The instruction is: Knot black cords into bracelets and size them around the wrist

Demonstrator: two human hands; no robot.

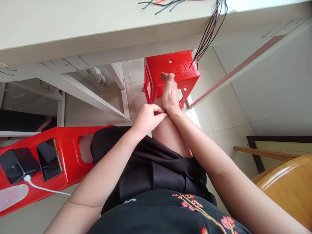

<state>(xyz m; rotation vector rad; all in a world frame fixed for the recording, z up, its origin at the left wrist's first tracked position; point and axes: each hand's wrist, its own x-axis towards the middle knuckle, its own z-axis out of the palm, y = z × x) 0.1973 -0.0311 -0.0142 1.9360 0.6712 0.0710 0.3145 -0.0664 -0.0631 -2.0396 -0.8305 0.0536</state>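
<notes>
My left hand is over my bare knee, thumb and fingers pinched together against the inside of my right wrist. Whatever may be between those fingertips is too small to make out. My right hand rests on the same knee, its fingers stretched away from me and partly hidden behind one another; I see nothing in it. Beyond it stands a red plastic stool. A bundle of thin black and red wires hangs over the table edge above the stool, to the right of my hands.
The white table spans the top, its frame legs below. On a red stool at left lie a phone and a black box with a white cable. A wooden chair stands right. Another person's foot shows far left.
</notes>
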